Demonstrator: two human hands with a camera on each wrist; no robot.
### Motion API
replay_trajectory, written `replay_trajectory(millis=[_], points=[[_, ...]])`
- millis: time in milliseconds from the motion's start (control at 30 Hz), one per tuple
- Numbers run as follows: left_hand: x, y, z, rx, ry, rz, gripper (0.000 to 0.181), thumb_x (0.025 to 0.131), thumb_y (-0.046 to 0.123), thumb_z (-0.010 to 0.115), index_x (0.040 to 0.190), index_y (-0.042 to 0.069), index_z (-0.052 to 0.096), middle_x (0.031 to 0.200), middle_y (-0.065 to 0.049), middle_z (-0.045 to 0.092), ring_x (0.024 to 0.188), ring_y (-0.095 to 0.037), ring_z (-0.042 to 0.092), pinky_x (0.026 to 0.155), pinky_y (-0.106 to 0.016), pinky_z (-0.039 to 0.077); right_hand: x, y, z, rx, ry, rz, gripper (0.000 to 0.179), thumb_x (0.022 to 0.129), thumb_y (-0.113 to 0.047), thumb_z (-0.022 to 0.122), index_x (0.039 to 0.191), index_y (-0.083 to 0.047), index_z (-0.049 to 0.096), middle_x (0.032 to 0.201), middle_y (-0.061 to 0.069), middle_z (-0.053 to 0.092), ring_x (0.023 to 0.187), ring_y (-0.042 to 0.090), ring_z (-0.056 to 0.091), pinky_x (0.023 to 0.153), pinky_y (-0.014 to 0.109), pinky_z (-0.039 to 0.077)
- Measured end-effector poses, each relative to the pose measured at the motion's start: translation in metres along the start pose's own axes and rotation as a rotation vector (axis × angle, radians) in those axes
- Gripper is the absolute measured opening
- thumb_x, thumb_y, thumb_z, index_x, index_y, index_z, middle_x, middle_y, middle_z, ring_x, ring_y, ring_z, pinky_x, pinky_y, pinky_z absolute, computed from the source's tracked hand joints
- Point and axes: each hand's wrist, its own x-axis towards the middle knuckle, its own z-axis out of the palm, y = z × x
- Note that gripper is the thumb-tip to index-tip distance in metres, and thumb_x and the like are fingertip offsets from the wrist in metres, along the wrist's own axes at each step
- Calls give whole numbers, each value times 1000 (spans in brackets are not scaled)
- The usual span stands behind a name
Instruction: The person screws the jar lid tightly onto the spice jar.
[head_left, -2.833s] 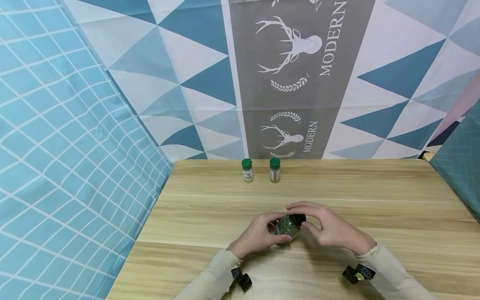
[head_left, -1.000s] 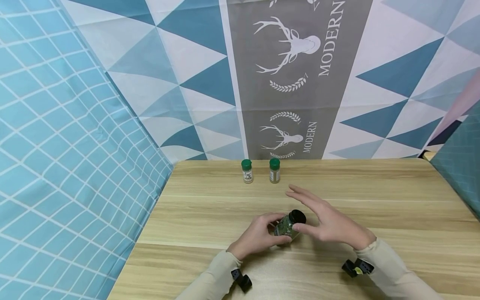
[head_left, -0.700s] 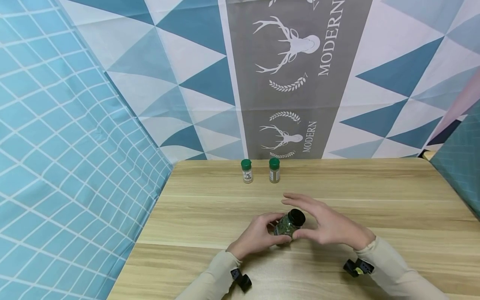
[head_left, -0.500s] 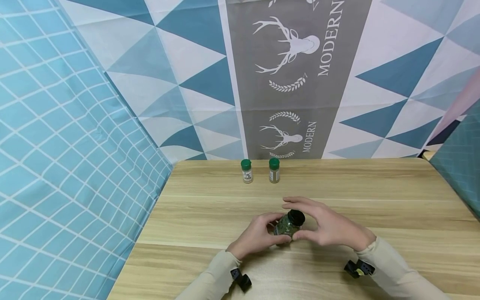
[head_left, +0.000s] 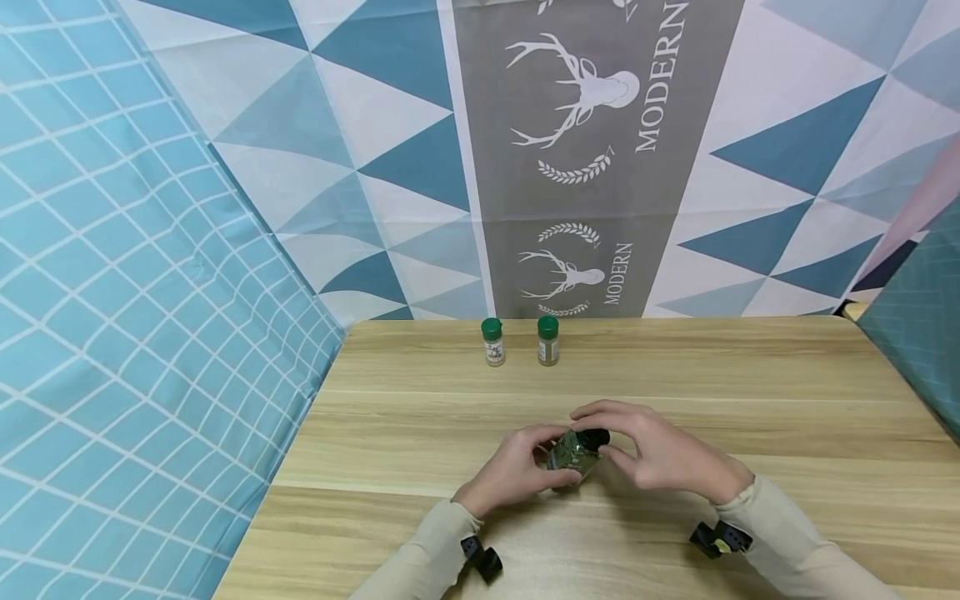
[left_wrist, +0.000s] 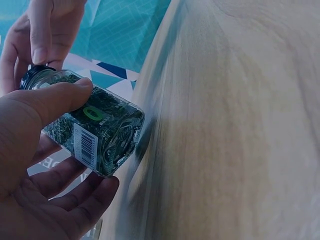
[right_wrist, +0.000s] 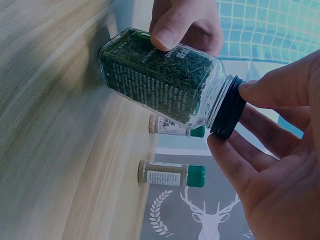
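A clear glass jar of dried green herbs (right_wrist: pixel 155 80) is held tilted close over the wooden table, its black lid (right_wrist: pixel 227 107) toward the right. My left hand (head_left: pixel 517 473) grips the jar's body, thumb on one side and fingers on the other. In the left wrist view a barcode label (left_wrist: pixel 86 145) shows on the jar near its base. My right hand (head_left: pixel 660 450) pinches the black lid between thumb and fingers, as the right wrist view shows plainly. The lid sits on the jar's neck, with glass threads visible just below it.
Two small spice bottles with green caps, a left one (head_left: pixel 493 346) and a right one (head_left: pixel 548 343), stand upright near the back of the wooden table (head_left: pixel 397 417). Patterned cloth (head_left: pixel 390 167) hangs behind, and blue checked cloth (head_left: pixel 135 292) borders the left side.
My right hand's fingers, spread apart above the jar a second ago, have come down and closed round the lid. My left hand and the jar's body stay in nearly the same place.
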Motion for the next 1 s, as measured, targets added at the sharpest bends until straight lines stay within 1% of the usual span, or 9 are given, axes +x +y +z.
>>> replay_trajectory(millis=[133, 333, 433, 600, 767, 833, 900, 1000], points=[[0, 0, 0, 4, -1, 10, 54, 87, 38, 84, 135, 21, 67, 120, 6, 72, 98, -1, 63, 85, -20, 57, 0, 1, 0, -15, 17, -19, 45, 87, 6, 73, 127, -14, 71, 132, 2, 68, 120, 23, 67, 97, 47, 59], [0, 0, 0, 8, 3, 18, 54, 87, 37, 84, 135, 21, 67, 120, 6, 72, 97, 0, 63, 84, -20, 57, 1, 2, 2, -33, 43, -28, 40, 88, 2, 75, 125, -15, 72, 128, 0, 70, 116, 19, 68, 95, 45, 60], [0, 0, 0, 9, 6, 24, 53, 87, 36, 84, 135, 20, 67, 120, 6, 72, 96, 1, 62, 84, -20, 58, 1, 2, 3, -28, 53, -22, 37, 89, -1, 76, 124, -13, 73, 126, 1, 71, 115, 19, 69, 95, 44, 60], [1, -1, 1, 7, 6, 28, 52, 87, 35, 84, 134, 20, 68, 120, 5, 72, 96, 1, 62, 84, -20, 58, 1, 2, 4, -23, 71, 0, 32, 91, -6, 77, 122, -10, 72, 124, -1, 71, 113, 17, 69, 94, 43, 61], [1, -1, 1, 12, 5, 26, 53, 87, 36, 85, 134, 19, 68, 118, 5, 72, 95, 1, 62, 83, -19, 57, 0, 3, 5, -36, 81, 19, 32, 93, -12, 76, 125, -10, 71, 124, -1, 71, 113, 17, 69, 93, 40, 61], [1, -1, 1, 13, 5, 27, 53, 87, 36, 85, 134, 20, 68, 117, 5, 72, 94, 1, 62, 83, -19, 57, 0, 4, 5, -38, 79, 37, 36, 95, -16, 75, 129, -9, 68, 128, 3, 70, 115, 20, 69, 92, 39, 61], [1, -1, 1, 11, 4, 27, 53, 87, 36, 84, 134, 20, 68, 117, 5, 72, 94, 0, 62, 83, -19, 57, -1, 4, 4, -39, 75, 69, 44, 96, -23, 75, 136, -9, 63, 135, 7, 67, 118, 23, 68, 93, 40, 61], [1, -1, 1, 3, 3, 26, 53, 87, 36, 84, 135, 20, 67, 121, 5, 72, 95, 0, 63, 83, -19, 57, -3, 5, 2, -40, 52, 143, 64, 97, -36, 73, 151, -11, 49, 153, 11, 53, 133, 31, 58, 103, 50, 56]])
